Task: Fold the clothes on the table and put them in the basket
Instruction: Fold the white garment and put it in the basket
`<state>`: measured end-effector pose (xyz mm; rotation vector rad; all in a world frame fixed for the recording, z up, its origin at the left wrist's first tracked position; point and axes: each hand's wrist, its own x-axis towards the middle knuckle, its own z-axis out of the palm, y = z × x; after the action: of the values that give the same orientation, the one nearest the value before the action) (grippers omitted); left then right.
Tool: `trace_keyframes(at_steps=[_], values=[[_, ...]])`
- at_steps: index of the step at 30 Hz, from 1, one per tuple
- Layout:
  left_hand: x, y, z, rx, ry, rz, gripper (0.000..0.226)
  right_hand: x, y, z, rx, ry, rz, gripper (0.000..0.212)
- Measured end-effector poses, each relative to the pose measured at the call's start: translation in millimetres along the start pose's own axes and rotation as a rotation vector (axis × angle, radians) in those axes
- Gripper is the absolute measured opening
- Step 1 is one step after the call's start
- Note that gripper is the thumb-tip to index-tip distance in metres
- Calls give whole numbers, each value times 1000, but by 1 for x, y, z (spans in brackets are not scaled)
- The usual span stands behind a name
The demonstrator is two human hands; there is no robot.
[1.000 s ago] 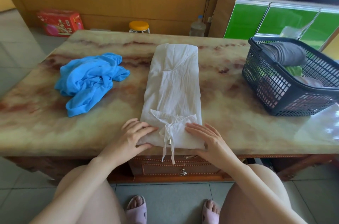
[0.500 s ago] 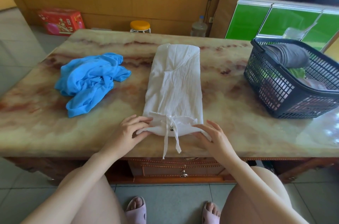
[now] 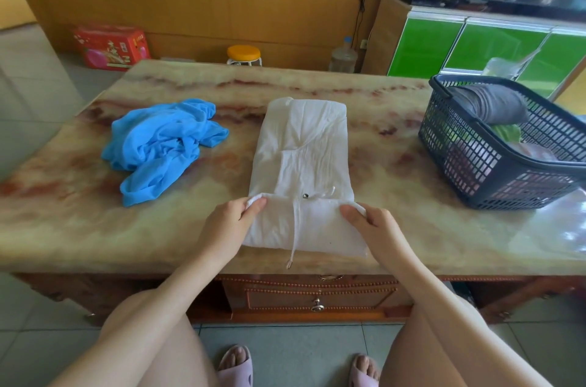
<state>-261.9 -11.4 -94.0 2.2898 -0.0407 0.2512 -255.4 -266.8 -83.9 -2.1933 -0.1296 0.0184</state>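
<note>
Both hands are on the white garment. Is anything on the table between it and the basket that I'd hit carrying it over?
Nothing visible. Only bare table lies between the white garment and the basket to its right. The blue garment sits on the opposite side, to the left. The basket holds a grey cloth.

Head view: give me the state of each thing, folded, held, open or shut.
white garment: folded lengthwise, near end turned up
blue garment: crumpled, untouched
basket: partly filled with clothes
left hand: pinches white garment's near corner
right hand: pinches the other corner
drawer: shut
</note>
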Motion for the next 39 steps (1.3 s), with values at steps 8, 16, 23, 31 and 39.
trace_keyframes(at_steps=[8, 16, 23, 31, 39], values=[[39, -5, 23, 173, -89, -279, 51, 28, 7, 27, -185, 207, 232, 42], [31, -19, 28, 147, 109, -19, 26, 29, 23, 34, -393, 322, 146, 37], [12, -40, 20, 34, -65, 504, 28, 21, 27, 34, -280, 380, -56, 37], [3, -55, 16, 160, -347, 409, 69, -13, 29, 12, -366, -53, -406, 49], [14, -61, 23, 71, -193, 399, 61, -10, 35, 13, -290, -71, -191, 61]])
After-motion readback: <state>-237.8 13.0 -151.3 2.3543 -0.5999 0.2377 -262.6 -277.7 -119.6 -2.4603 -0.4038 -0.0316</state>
